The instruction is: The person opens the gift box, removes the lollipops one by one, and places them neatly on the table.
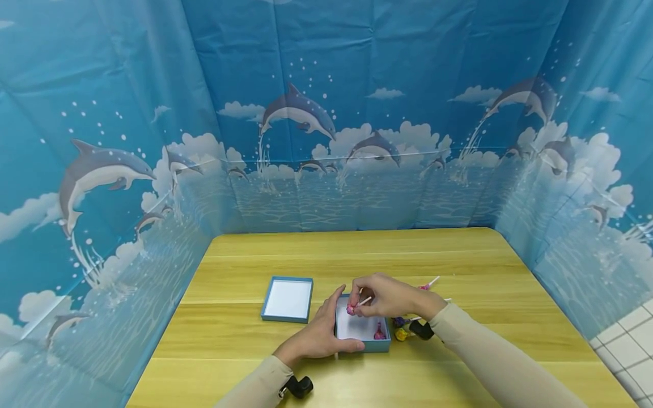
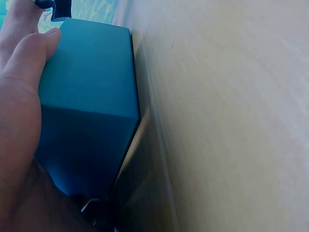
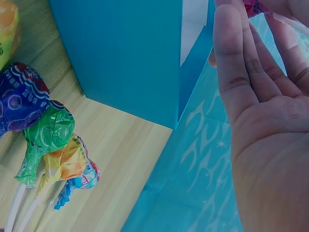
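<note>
A blue box [image 1: 377, 345] with a white inside stands on the table. My left hand [image 1: 322, 330] grips its left side, thumb along the front wall; the left wrist view shows that thumb on the blue wall. Above the box, my right hand [image 1: 382, 296] pinches a pink-wrapped lollipop [image 1: 351, 310], its white stick pointing up and right. Another lollipop [image 1: 379, 333], in dark red-pink wrapping, lies in the box's front right corner. In the right wrist view, the pinched lollipop shows only partly at the top, behind the fingers.
Left of the box lies a shallow blue lid [image 1: 288, 299], white inside facing up. Several lollipops lie right of the box, among them a purple [image 3: 21, 99], a green [image 3: 52, 126] and a yellow one [image 3: 67, 160]. A dolphin-print curtain [image 1: 326, 198] hangs behind the wooden table [image 1: 229, 334].
</note>
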Available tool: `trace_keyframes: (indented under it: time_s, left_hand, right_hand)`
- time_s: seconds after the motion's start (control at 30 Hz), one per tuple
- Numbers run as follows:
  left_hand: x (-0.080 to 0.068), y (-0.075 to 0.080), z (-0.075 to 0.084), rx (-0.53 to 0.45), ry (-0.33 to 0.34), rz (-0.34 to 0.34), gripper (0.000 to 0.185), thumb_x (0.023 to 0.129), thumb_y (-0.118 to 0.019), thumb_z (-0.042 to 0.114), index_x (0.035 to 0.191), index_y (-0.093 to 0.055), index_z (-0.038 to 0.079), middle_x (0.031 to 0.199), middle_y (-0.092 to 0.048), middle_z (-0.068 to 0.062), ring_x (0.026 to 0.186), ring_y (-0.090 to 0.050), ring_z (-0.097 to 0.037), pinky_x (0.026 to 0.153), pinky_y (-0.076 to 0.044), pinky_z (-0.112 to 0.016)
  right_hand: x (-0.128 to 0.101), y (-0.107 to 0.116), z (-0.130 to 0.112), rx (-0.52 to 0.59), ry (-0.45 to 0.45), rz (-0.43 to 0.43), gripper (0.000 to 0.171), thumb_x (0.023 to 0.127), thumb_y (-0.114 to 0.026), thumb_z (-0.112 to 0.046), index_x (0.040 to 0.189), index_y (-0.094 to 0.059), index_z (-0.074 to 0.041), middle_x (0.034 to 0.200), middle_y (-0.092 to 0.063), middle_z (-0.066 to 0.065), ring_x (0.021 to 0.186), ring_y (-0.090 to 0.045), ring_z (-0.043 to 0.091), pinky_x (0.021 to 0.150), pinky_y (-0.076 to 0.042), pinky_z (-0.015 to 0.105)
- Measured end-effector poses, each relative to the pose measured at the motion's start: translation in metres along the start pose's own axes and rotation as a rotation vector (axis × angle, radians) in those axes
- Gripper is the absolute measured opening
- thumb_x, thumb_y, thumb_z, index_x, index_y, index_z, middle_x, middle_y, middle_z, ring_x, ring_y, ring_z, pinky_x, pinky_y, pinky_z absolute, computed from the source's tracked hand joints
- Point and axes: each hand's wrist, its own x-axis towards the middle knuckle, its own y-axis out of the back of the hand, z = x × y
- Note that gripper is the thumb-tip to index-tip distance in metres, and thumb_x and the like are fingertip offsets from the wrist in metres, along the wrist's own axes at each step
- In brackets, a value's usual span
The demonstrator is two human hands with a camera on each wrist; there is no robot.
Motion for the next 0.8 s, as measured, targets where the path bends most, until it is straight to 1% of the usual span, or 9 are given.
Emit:
trace_keyframes:
  time_s: [0.17,0.33,0.43,0.47,0.6,0.63,0.67,0.8]
  left_hand:
    - [-0.001,0.001,0.001,-0.004,0.001,-0.005,0.136,0.096,-0.089,0.069,0.188,0.006,0.036,0.196,-0.017,-0.016,0.176,-0.032,-0.038,0.129,-0.048,-0.065]
    - [-0.003,0.001,0.002,-0.002,0.005,-0.009,0.136,0.097,-0.088,0.07,0.188,0.006,0.035,0.195,-0.019,-0.017,0.175,-0.033,-0.039,0.129,-0.049,-0.065]
    - [-0.004,0.002,0.004,0.003,0.0,-0.011,0.136,0.097,-0.088,0.069,0.189,0.006,0.034,0.194,-0.022,-0.017,0.175,-0.034,-0.039,0.129,-0.049,-0.066]
    - [-0.005,0.002,0.004,0.003,-0.002,-0.012,0.136,0.097,-0.088,0.069,0.189,0.007,0.034,0.193,-0.023,-0.017,0.174,-0.035,-0.039,0.128,-0.049,-0.066]
    - [-0.005,0.003,0.006,0.003,-0.006,-0.011,0.136,0.097,-0.089,0.068,0.188,0.006,0.035,0.192,-0.026,-0.016,0.172,-0.037,-0.039,0.127,-0.05,-0.066]
    - [-0.005,0.003,0.006,0.003,-0.004,-0.011,0.136,0.097,-0.089,0.068,0.188,0.006,0.036,0.192,-0.026,-0.016,0.172,-0.037,-0.039,0.128,-0.05,-0.067]
    - [-0.005,0.002,0.006,0.002,-0.005,-0.009,0.136,0.097,-0.089,0.068,0.188,0.006,0.036,0.192,-0.027,-0.016,0.172,-0.037,-0.039,0.127,-0.05,-0.067]
    - [-0.004,0.002,0.005,0.001,0.004,-0.004,0.136,0.095,-0.089,0.071,0.188,0.005,0.038,0.192,-0.027,-0.015,0.173,-0.036,-0.038,0.129,-0.048,-0.069]
  right_hand:
    - [-0.002,0.001,0.0,0.001,0.009,0.016,0.007,0.112,-0.079,-0.014,0.114,-0.077,-0.02,0.116,-0.082,-0.005,0.112,-0.083,0.006,0.096,-0.068,0.025]
    - [-0.005,0.003,0.001,-0.002,0.015,0.024,0.012,0.112,-0.08,-0.015,0.124,-0.079,-0.018,0.124,-0.082,-0.002,0.106,-0.082,0.007,0.097,-0.067,0.026]
    - [-0.007,0.004,0.002,0.002,0.016,0.024,0.019,0.111,-0.081,-0.014,0.13,-0.08,-0.018,0.131,-0.082,0.002,0.106,-0.082,0.007,0.102,-0.067,0.027]
    - [-0.008,0.005,0.002,0.002,0.021,0.025,0.021,0.112,-0.08,-0.015,0.132,-0.081,-0.018,0.133,-0.082,0.005,0.107,-0.082,0.008,0.104,-0.067,0.029]
    - [-0.011,0.007,0.004,0.017,0.022,0.025,0.027,0.113,-0.079,-0.015,0.139,-0.081,-0.023,0.142,-0.081,0.014,0.111,-0.082,0.009,0.111,-0.066,0.034]
    - [-0.012,0.007,0.004,0.023,0.025,0.024,0.028,0.113,-0.078,-0.014,0.14,-0.082,-0.023,0.143,-0.08,0.016,0.112,-0.082,0.009,0.111,-0.066,0.034]
    - [-0.013,0.007,0.005,0.03,0.025,0.023,0.029,0.113,-0.078,-0.014,0.141,-0.082,-0.023,0.142,-0.08,0.016,0.112,-0.082,0.01,0.112,-0.065,0.034]
    - [-0.015,0.008,0.007,0.037,0.031,0.023,0.032,0.113,-0.076,-0.011,0.143,-0.083,-0.021,0.133,-0.081,0.007,0.108,-0.08,0.01,0.108,-0.065,0.028]
